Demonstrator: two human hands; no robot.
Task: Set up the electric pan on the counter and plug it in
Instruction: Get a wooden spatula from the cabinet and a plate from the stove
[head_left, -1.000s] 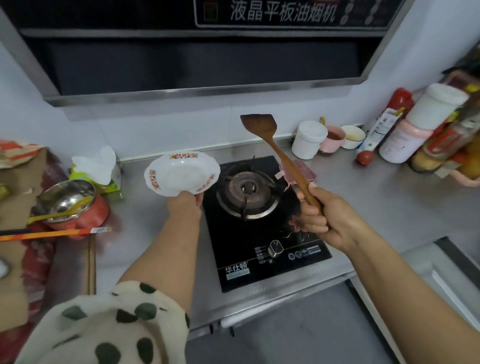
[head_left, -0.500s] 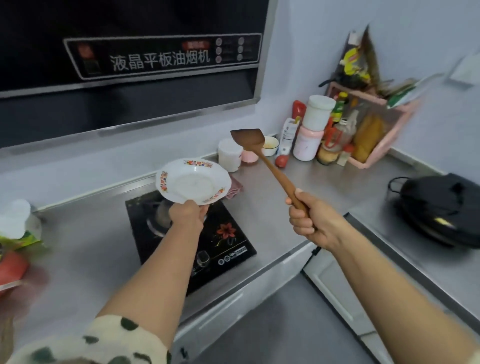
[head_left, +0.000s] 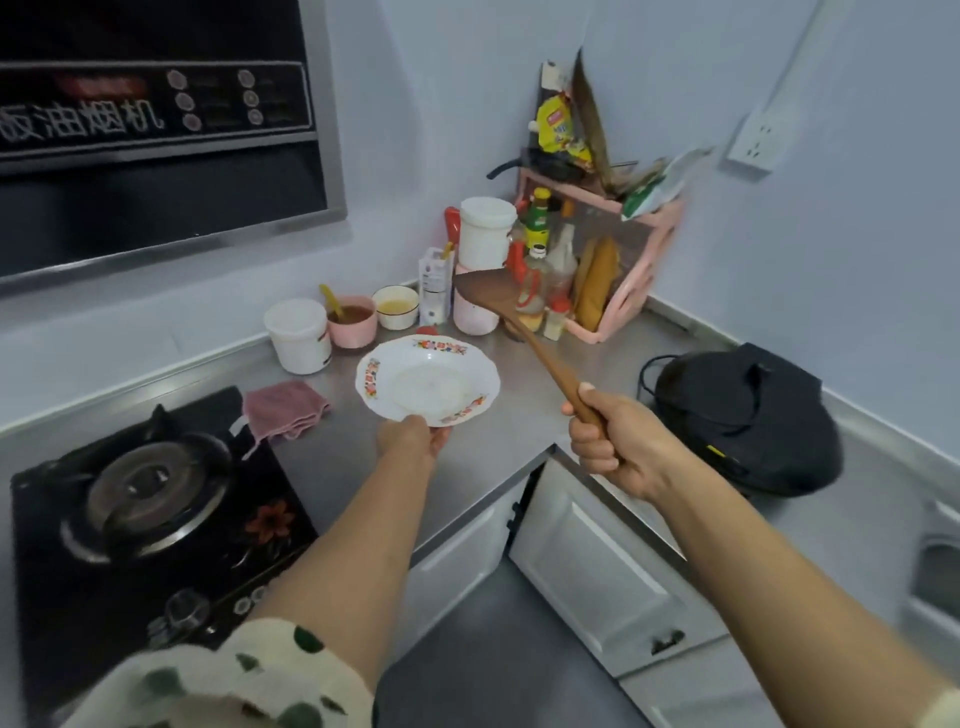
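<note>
Head view first finds the electric pan (head_left: 748, 421), black and lidded, sitting on the steel counter (head_left: 519, 405) along the right-hand run, just beyond the corner. Its dark cord (head_left: 647, 371) loops beside it on the far-left side; I cannot see the plug. One white wall socket (head_left: 756, 143) sits high on the wall above and behind it, well apart from the pan.

Neither hand is on the pan. The left hand (head_left: 413, 436) pinches the near rim of one flowered white plate (head_left: 427, 382), held over the counter. The right hand (head_left: 615, 447) is wrapped tight around the handle of one wooden spatula (head_left: 519, 332), blade pointing up toward the corner.

To my eye the setup proper has not begun; this is the carrying-over stage. The next move calls for putting down plate and spatula somewhere on the bare steel, freeing both hands, then squaring the pan and running its cord up to the socket.

Counting outward: one pan, one plate, one spatula, one pink cloth (head_left: 285, 408) by one gas burner (head_left: 156, 483), two small bowls (head_left: 374, 312) near the backsplash, one pink rack (head_left: 628, 260) crowded with bottles in the corner
</note>
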